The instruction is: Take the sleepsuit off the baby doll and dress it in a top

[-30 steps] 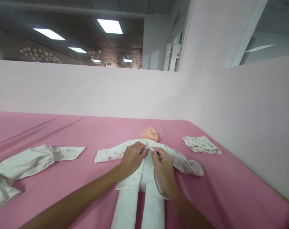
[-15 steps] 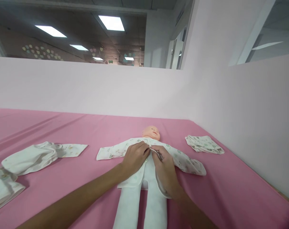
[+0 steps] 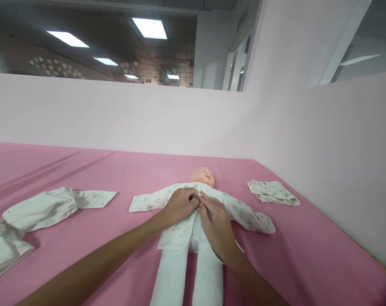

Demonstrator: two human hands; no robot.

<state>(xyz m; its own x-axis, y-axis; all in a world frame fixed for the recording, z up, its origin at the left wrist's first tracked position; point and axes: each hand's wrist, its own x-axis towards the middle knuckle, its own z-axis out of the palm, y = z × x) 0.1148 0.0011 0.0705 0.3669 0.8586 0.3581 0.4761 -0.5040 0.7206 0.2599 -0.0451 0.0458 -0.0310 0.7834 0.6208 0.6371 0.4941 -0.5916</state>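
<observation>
A baby doll [image 3: 202, 175] lies on its back with its head toward the wall. It wears white pants [image 3: 172, 276] and a white printed jacket [image 3: 248, 214] with both sleeves spread out. The jacket's front edges meet near the neck and fall apart lower down. My left hand [image 3: 181, 206] pinches the left front edge at the chest. Against it, my right hand [image 3: 217, 221] has its fingertips closed on the opposite edge. The fingers hide whatever fastening is between them.
Pink sheet [image 3: 94, 250] covers the surface, bordered by a white wall [image 3: 123, 114] behind and at right. Folded printed cloth [image 3: 272, 192] lies on the right. A white baby garment [image 3: 43, 210] and another folded printed cloth [image 3: 4, 250] lie on the left.
My fingertips have drawn together at the jacket's upper front, and the right hand's fingers have curled over further. Doll and surrounding clothes stay in place.
</observation>
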